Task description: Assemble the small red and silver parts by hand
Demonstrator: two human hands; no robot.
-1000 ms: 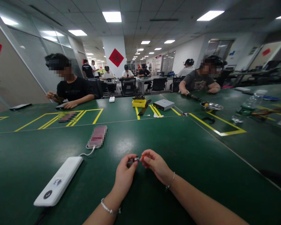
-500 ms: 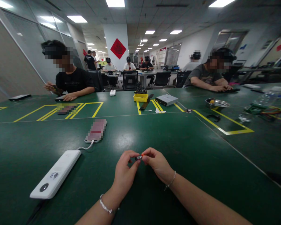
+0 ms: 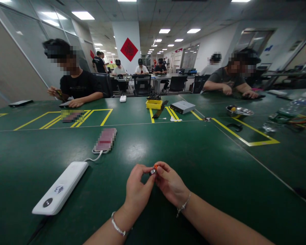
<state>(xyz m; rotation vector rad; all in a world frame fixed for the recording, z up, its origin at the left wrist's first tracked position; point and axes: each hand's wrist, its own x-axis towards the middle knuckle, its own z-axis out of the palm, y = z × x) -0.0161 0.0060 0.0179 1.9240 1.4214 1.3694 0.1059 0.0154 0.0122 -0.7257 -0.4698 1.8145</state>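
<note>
Power bank (image 3: 61, 187): white, lying on the green desk (image 3: 211, 177), cabled to the phone (image 3: 105, 141).
Phone: flat, beyond the power bank, white cable (image 3: 94, 158) at its near end.
Left grip (image 3: 137, 185): thumb and fingertips nearly together, pinching the metal piece (image 3: 153, 171).
Metal piece: small, shiny, held above the desk between both grips; details too small to tell.
Orange bit (image 3: 156, 167): at the metal piece's upper right; whether joined, cannot tell.
Right grip (image 3: 171, 183): thumb and fingertips drawn in on the orange bit.
Box (image 3: 183, 107): grey, across the desk.
Bowl (image 3: 241, 111): metal, left of the bottle (image 3: 285, 112).
</note>
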